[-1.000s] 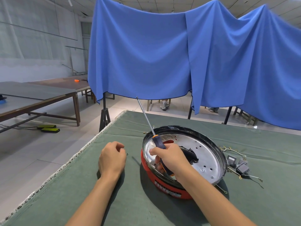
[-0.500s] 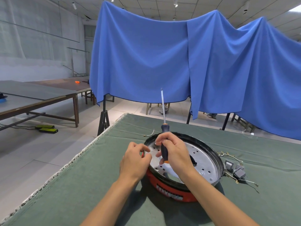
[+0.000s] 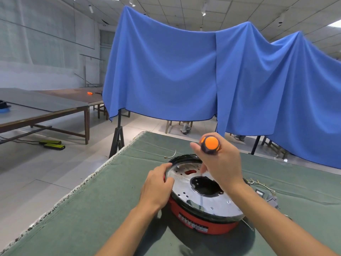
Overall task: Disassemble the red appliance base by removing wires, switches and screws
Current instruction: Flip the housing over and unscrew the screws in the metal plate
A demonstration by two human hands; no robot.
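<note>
Blue cloth (image 3: 166,71) hangs across the far side of a large workshop, and a green felt-covered table (image 3: 92,209) fills the near ground. On the felt, near the middle, sits the red appliance base (image 3: 204,221) with its shiny perforated metal plate (image 3: 217,204) facing up and a dark opening (image 3: 206,185) at its centre.

The left hand (image 3: 158,187) grips the left rim of the base, thumb and fingers curled over the black edge, bracing it. The right hand (image 3: 221,165) is wrapped around a screwdriver (image 3: 210,145), whose orange-capped handle points up toward the camera; the shaft runs down toward the plate, but blur hides exactly where the tip sits.

To the right of the base lie removed wires (image 3: 262,183) and small grey switches (image 3: 265,196), and a loose wire piece (image 3: 170,155) rests on the felt just beyond the far rim.

With wires and switches apparently out, the step in hand looks like screw removal. The next move calls for seating the tip squarely in a screw head on the plate, keeping the left hand firm so the base does not spin, then turning with steady downward pressure.
</note>
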